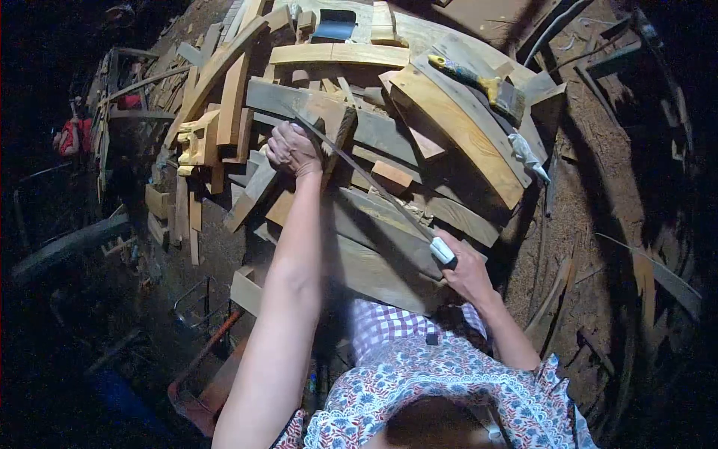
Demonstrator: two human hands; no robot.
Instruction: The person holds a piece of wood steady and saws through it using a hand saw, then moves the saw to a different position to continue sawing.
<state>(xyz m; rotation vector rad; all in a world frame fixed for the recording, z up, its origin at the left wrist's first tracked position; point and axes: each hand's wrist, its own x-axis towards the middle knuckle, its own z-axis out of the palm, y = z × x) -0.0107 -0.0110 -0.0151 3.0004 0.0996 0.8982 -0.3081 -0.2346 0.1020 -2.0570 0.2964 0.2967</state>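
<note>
Saw (382, 191), one: blade across a board (280, 97); handle wrapped in right hand (465, 268). Left hand (295, 153): curled beside blade, grip unclear. Hazard: should the board rock, blade could skip into knuckles.

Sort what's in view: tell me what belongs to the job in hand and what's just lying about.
In the job, it seems:
White-handled tool, in the right hand, its long blade crossing the wood
Wooden piece beside the left hand

Apparently just lying about:
Brush with a yellow-and-black handle
Pale crumpled item
Reddish wood block
</note>
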